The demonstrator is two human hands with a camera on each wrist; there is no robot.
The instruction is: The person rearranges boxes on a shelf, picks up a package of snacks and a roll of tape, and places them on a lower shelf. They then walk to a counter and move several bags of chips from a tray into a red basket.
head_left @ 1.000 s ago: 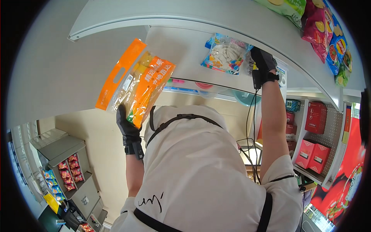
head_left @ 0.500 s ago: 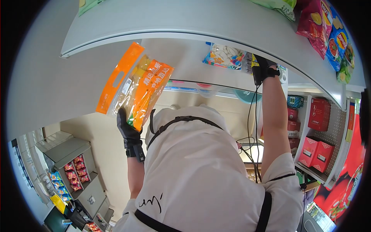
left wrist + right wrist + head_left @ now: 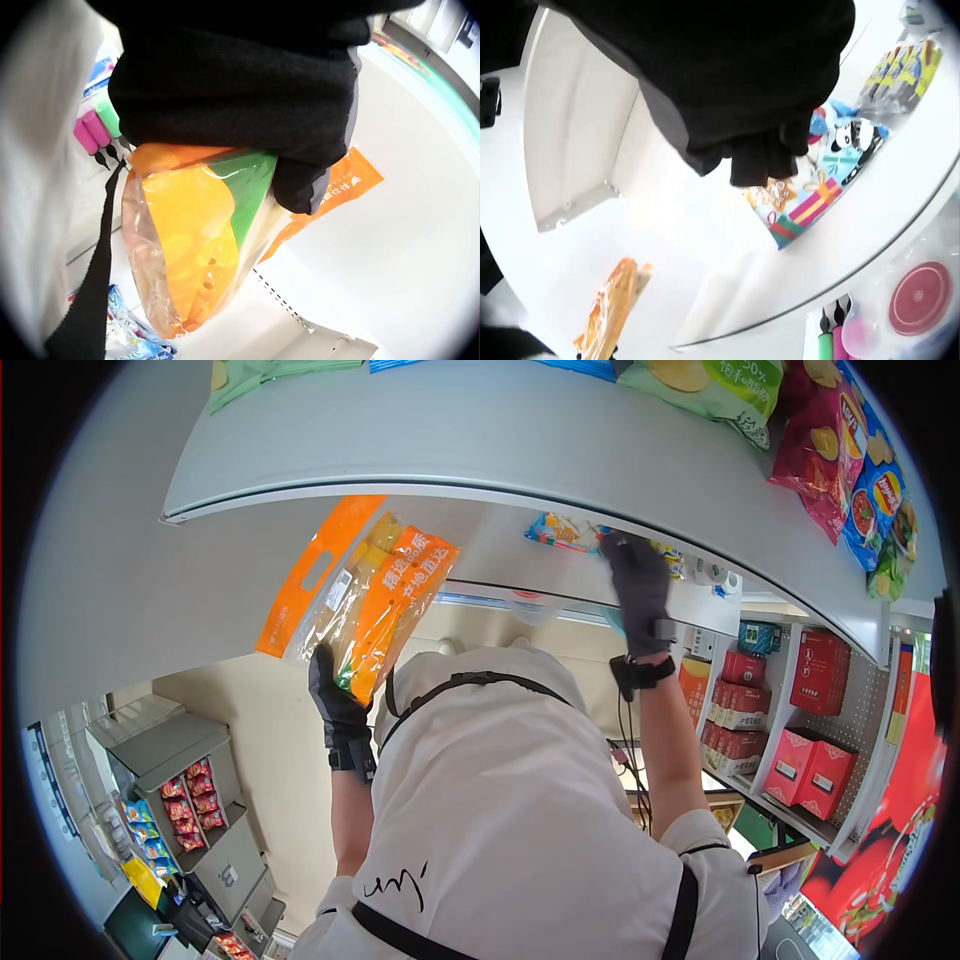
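The black-gloved left hand (image 3: pixel 345 712) grips the lower edge of an orange and clear plastic bag (image 3: pixel 400 585), which tilts in front of the shelf. In the left wrist view the glove (image 3: pixel 247 97) covers the bag's top, with its green and yellow side (image 3: pixel 191 232) showing. The gloved right hand (image 3: pixel 640 592) reaches to the lower shelf beside a colourful bag (image 3: pixel 565 532). From the right wrist, its fingertips (image 3: pixel 754 169) lie over or just in front of that bag's patterned front (image 3: pixel 806 206); contact cannot be told.
Chip bags (image 3: pixel 820 445) stand on the upper shelf (image 3: pixel 500 445), whose edge overhangs the lower one. Yellow-labelled packs (image 3: pixel 904 75) lie beside the colourful bag. Red boxes (image 3: pixel 810 770) fill a rack at the right. A stand of snack packs (image 3: pixel 190 800) is at the far left.
The right hand has come away from the yellow-labelled packs and moved left toward the colourful bag. The left hand still holds the orange bag, nearly unmoved. More of the upper shelf shows.
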